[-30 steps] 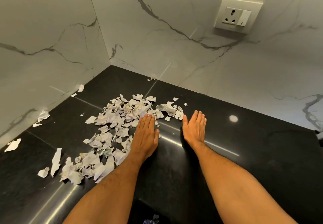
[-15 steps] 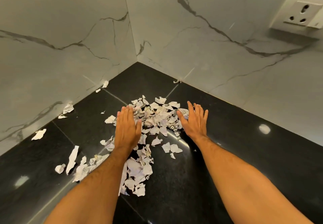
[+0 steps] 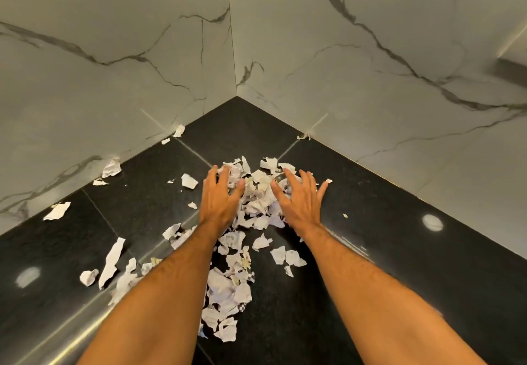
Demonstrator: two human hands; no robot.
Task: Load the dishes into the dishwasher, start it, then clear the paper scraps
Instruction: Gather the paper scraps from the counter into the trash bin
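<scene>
Torn white paper scraps lie heaped on the black stone counter near its inner corner. My left hand lies palm down on the left side of the heap, fingers straight. On the heap's right side my right hand rests palm down with its fingers spread. A trail of scraps runs back between my forearms towards the near edge. Neither hand holds anything. No dishes or dishwasher are in view.
Marble walls meet in a corner behind the heap. Stray scraps sit along the left wall, further left and at the near left. One small scrap lies against the right wall.
Both hands have moved inward onto the heap, pushing the scraps together between them. The view has turned left and down, so the wall socket has left the frame.
</scene>
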